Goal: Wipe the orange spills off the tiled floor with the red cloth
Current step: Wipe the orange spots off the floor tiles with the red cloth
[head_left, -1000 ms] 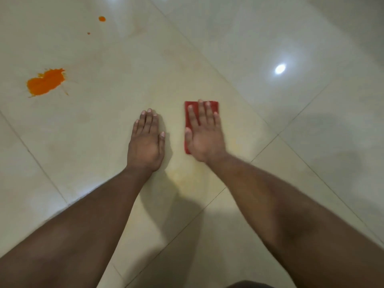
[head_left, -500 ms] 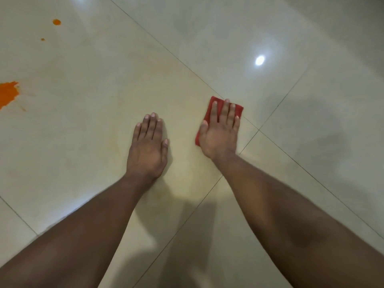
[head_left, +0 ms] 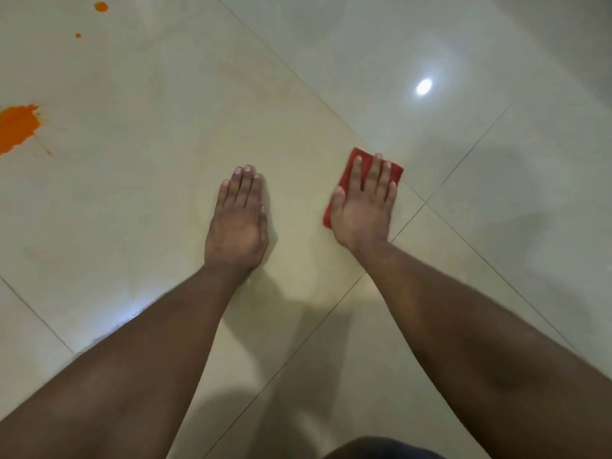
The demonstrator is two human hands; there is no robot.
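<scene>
1. Red cloth (head_left: 395, 170) sits folded flat under my right hand (head_left: 362, 210), around 2 o'clock of frame centre, right by a grout line (head_left: 410, 213) crossing.
2. Right hand grip: fingers straight and together, palm pressing down on the cloth, no pinch, no curl. Cloth edges poke out past my fingertips and beside the thumb.
3. Left hand (head_left: 236, 226) flat on bare tiled floor (head_left: 149, 200), fingers straight and closed up, holding nothing, just bracing my weight. It sits near the right hand, cloth not touching it.
4. Big orange spill (head_left: 16, 127) at 9 o'clock, cut by the left frame edge, well apart from the cloth. Thin streak trails off its lower right.
5. Two small orange drops at 11 o'clock, top left: larger drop (head_left: 101, 6), tiny drop (head_left: 78, 35). All untouched.
6. Step in hand, my read: wiping pass on the tile under the cloth; no orange visible there. Faint yellowish haze on the tile between my hands, can't tell if residue.
7. Next move needs: slide the cloth across to 9 o'clock past my left hand, keep palm pressure even, shift the bracing hand so it clears the path, then up to the drops.
8. Pale lamp glare (head_left: 424, 86) at 1 o'clock, ignore.
</scene>
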